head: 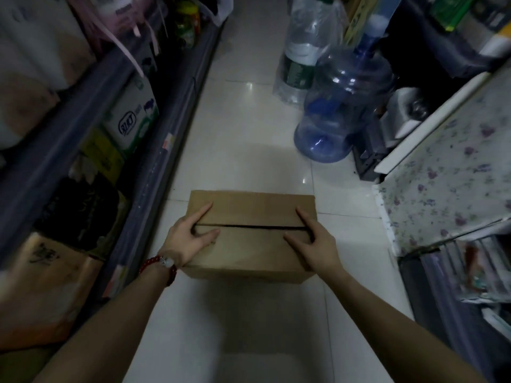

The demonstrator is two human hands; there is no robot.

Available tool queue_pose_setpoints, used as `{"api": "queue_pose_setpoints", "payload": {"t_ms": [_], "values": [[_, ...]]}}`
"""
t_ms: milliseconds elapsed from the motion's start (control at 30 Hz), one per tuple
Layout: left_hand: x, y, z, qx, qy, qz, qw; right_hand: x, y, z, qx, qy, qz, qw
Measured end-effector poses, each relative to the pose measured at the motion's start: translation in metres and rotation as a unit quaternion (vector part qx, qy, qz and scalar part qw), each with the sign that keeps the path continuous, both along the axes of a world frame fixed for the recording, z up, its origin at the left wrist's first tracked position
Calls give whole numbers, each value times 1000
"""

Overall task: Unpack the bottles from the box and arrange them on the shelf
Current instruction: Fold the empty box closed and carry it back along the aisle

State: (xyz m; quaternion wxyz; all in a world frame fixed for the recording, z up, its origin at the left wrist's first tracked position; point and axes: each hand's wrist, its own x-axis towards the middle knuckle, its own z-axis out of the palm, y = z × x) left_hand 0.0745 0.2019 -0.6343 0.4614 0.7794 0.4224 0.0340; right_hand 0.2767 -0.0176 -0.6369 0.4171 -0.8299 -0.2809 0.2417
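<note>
A brown cardboard box (250, 241) sits on the white tiled floor in a narrow aisle. Its two top flaps are down, with a thin dark slit between them. My left hand (190, 240) lies on the box's left end, fingers spread straight on both sides of the slit; a red bead bracelet is on that wrist. My right hand (313, 241) lies on the right end the same way, fingers straight across the flaps. No bottles from inside the box are visible. The shelf (154, 150) runs along the left side of the aisle.
The left shelf holds cartons and bags of goods. A large blue water jug (340, 114) and a wrapped pack of bottles (301, 51) stand on the floor beyond the box. A floral-covered counter (448, 172) and a rack fill the right side.
</note>
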Motion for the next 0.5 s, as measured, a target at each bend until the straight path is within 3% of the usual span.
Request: {"api": "queue_pose_setpoints", "payload": {"t_ms": [500], "values": [[12,-31,465,54,-43,21,997,22,-15,461,17,-42,14,999]]}}
